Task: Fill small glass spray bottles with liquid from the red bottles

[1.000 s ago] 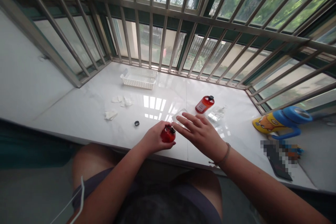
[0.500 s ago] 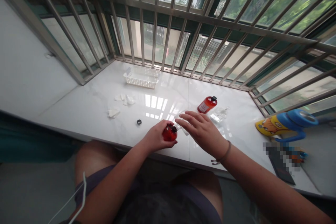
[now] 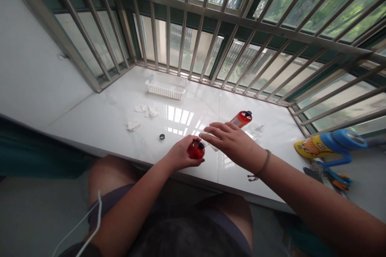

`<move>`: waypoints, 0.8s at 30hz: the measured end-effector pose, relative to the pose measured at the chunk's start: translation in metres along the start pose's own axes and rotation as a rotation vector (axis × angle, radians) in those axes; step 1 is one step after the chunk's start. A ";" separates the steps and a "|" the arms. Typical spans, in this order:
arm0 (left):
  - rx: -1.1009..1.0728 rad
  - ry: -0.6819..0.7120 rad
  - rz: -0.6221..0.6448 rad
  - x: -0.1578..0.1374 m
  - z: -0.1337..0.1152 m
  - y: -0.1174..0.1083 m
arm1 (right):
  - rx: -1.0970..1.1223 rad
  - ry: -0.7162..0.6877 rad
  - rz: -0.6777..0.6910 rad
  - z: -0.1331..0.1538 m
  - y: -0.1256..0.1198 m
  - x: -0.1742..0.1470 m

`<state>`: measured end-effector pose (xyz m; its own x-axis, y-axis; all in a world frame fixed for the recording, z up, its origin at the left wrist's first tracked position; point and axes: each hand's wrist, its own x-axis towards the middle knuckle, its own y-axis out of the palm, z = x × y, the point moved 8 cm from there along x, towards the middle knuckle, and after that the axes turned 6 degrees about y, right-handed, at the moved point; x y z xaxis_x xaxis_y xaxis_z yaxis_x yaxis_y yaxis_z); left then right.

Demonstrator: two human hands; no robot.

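Note:
My left hand (image 3: 183, 152) is wrapped around a small round-shouldered bottle of red liquid (image 3: 196, 151), held just over the table's front edge. The bottle's black neck (image 3: 201, 145) points up and to the right. Beside that neck my right hand (image 3: 230, 140) hovers palm down, fingers stretched out and its thumb hidden. A small clear piece (image 3: 205, 143) shows between the neck and the right fingertips; I cannot tell whether the hand touches it. A second red bottle with a black top (image 3: 243, 118) lies behind the right hand, partly covered by it.
On the white table (image 3: 114, 92) are a white perforated basket (image 3: 165, 93), crumpled tissues (image 3: 150, 111), a black ring-shaped cap (image 3: 162, 137) and clear plastic items (image 3: 257, 130). A yellow and blue flask (image 3: 328, 144) lies at right. Metal window bars (image 3: 223, 14) close off the back.
The view has shifted slightly. My right hand has moved a little and now covers more of the second bottle. My left hand keeps its hold on the red bottle.

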<state>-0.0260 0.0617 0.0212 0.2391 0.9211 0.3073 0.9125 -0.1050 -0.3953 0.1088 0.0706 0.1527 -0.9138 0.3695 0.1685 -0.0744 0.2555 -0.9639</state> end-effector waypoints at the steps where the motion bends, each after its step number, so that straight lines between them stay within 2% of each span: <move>1: -0.003 0.001 -0.001 0.000 0.001 0.000 | 0.004 -0.004 0.016 -0.001 0.000 0.001; 11: -0.031 0.033 -0.003 -0.001 0.001 0.000 | 0.036 -0.022 0.179 -0.013 0.006 0.016; 21: -0.055 0.024 -0.026 -0.003 0.004 -0.002 | 0.012 -0.082 0.293 -0.012 0.006 0.034; 24: -0.058 0.024 -0.025 -0.003 0.005 -0.002 | 0.008 -0.084 0.372 -0.010 0.006 0.039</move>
<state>-0.0305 0.0610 0.0168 0.2236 0.9146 0.3368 0.9356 -0.1046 -0.3372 0.0766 0.0955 0.1556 -0.9087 0.3606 -0.2103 0.2656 0.1108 -0.9577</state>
